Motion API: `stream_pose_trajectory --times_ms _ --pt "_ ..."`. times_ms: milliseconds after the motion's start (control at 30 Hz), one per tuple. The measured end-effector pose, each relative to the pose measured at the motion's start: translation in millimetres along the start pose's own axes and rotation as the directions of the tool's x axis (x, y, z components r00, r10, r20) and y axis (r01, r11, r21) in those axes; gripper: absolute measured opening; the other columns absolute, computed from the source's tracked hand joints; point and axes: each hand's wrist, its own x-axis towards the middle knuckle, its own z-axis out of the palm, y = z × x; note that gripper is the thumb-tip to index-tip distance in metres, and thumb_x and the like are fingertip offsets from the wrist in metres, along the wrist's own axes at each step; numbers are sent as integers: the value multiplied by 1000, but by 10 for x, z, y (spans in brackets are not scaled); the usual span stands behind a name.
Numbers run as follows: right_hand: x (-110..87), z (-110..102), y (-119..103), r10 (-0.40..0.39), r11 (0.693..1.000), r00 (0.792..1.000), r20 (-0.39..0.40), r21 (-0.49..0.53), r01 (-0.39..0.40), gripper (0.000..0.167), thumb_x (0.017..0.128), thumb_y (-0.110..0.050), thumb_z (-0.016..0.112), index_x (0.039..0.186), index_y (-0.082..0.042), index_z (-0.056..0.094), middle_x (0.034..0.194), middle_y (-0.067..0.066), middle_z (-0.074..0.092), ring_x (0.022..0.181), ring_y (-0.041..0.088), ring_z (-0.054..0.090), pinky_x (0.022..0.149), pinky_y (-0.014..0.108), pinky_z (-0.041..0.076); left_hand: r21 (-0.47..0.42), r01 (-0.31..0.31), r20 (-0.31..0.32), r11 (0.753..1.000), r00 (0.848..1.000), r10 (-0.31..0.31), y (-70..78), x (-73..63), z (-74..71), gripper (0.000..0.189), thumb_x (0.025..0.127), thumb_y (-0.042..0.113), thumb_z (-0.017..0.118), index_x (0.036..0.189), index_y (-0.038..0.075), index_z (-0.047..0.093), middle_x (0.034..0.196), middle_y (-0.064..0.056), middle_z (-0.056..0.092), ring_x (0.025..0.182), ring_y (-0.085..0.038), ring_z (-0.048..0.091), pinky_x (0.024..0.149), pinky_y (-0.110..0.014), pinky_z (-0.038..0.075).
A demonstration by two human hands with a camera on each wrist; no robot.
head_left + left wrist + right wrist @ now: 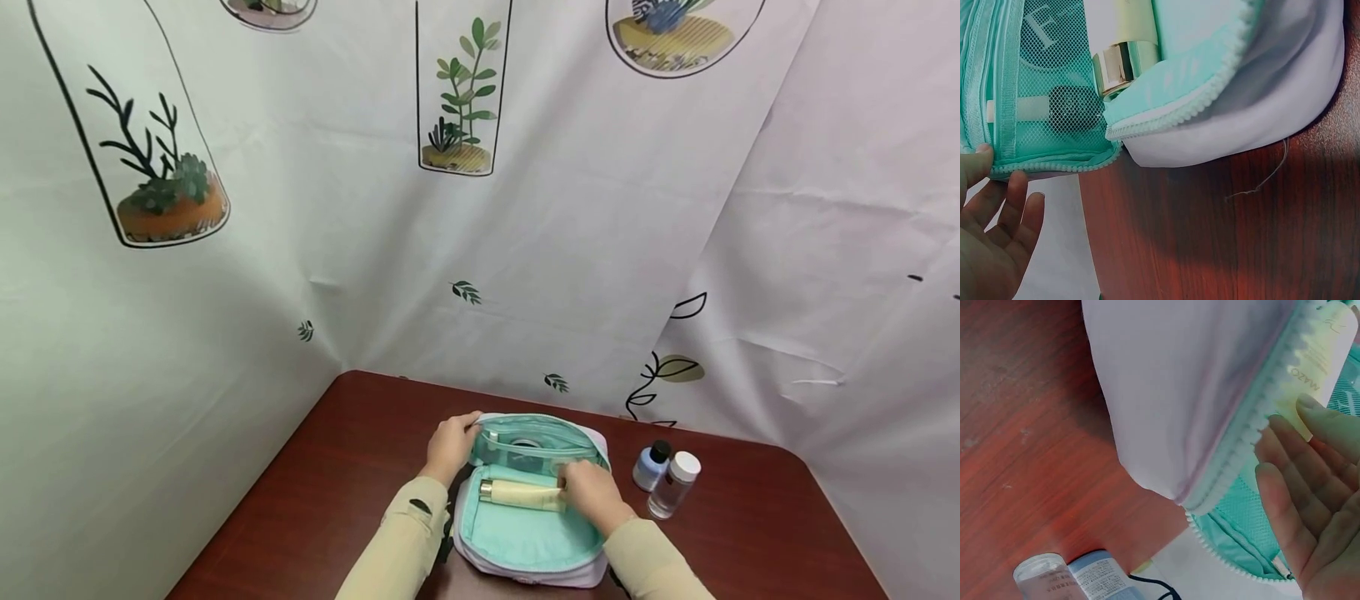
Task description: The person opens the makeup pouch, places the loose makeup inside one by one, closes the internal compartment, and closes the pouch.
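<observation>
A lilac toiletry bag [532,542] with a mint lining lies unzipped and spread open on the table. At its far left corner my left hand [448,448] pinches the zippered edge of the raised lid, thumb inside and fingers behind. A pale yellow squeeze tube [525,495] with a gold cap [1114,67] lies crosswise in the bag, cap to the left. My right hand [592,492] pinches the tube's flat end between thumb [1319,415] and fingers. Behind the lid's mesh pocket [1035,78] are a small dark-capped bottle [1054,111] and a round item lettered F.
Right of the bag, a blue bottle with a black cap [650,467] and a clear bottle with a white cap [675,485] stand side by side. The dark red wooden table [337,475] meets a white patterned cloth [570,250] at the back.
</observation>
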Motion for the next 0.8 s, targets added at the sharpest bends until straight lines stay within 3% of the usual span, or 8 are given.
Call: stream_pose_trajectory --times_ms 167,333,400,567,667,800 --pt "-53 -156 47 17 1000 1000 1 8 -17 12 70 -14 78 79 -11 71 75 0 65 68 18 60 61 38 49 3 -16 2 1000 1000 16 7 7 3 35 91 20 60 125 13 60 118 -9 62 63 -10 54 50 -27 35" --pt "-96 -463 204 65 996 998 -10 62 -64 12 72 -10 72 66 -17 65 65 -6 58 57 12 51 54 33 44 12 -15 -7 1000 1000 15 4 17 -4 34 90 20 60 124 13 61 117 -8 62 74 -14 60 53 -28 38" --pt "-115 -631 293 88 994 995 -47 61 -85 14 71 -10 71 63 -19 63 64 -7 56 56 12 49 52 33 42 12 -8 -4 1000 1000 8 4 19 -9 34 90 21 60 124 14 61 118 -8 62 80 -15 62 55 -28 40" --pt "-211 -1031 599 160 987 978 -133 -7 -162 10 74 -17 74 79 -14 66 81 5 61 69 26 58 56 43 45 5 -9 -2 1000 1000 9 3 9 -4 34 90 20 60 124 14 61 117 -8 62 81 -16 61 55 -29 39" --pt "-297 -1165 811 242 970 966 -92 -14 -244 22 74 -23 75 88 -9 65 89 12 60 79 32 58 60 47 45 11 -5 -6 1000 1000 5 8 -2 1 34 90 20 60 124 15 61 117 -8 63 77 -15 61 54 -29 38" --pt "-390 -1184 1031 318 946 947 47 57 -320 37 74 -32 74 96 -4 63 92 14 62 81 31 58 63 48 44 15 -3 -13 1000 1000 3 9 -25 -7 34 90 20 60 124 15 61 117 -8 62 74 -16 61 52 -29 37"
